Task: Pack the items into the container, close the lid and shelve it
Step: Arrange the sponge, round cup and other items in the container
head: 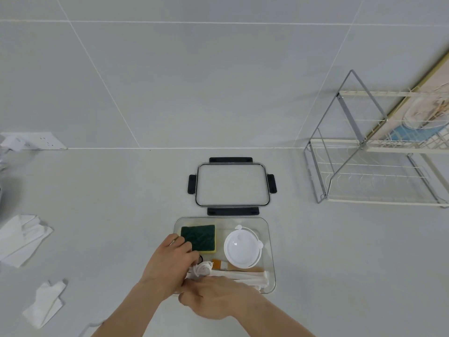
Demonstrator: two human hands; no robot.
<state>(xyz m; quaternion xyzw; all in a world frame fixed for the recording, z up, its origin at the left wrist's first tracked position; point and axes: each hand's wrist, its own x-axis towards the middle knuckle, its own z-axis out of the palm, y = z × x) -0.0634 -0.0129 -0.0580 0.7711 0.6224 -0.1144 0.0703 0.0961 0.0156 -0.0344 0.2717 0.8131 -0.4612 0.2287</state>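
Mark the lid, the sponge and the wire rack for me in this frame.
lid (232, 184): head view, middle of its clear panel, lying on the counter behind the container.
sponge (200, 235): head view, dark green scouring face, inside the container.
wire rack (364, 176): head view, lower shelf wires, at right.

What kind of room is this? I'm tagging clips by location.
Probably a kitchen counter: a wire dish rack stands by the tiled wall, a wall socket sits at counter level, and a scouring sponge lies in the clear container.
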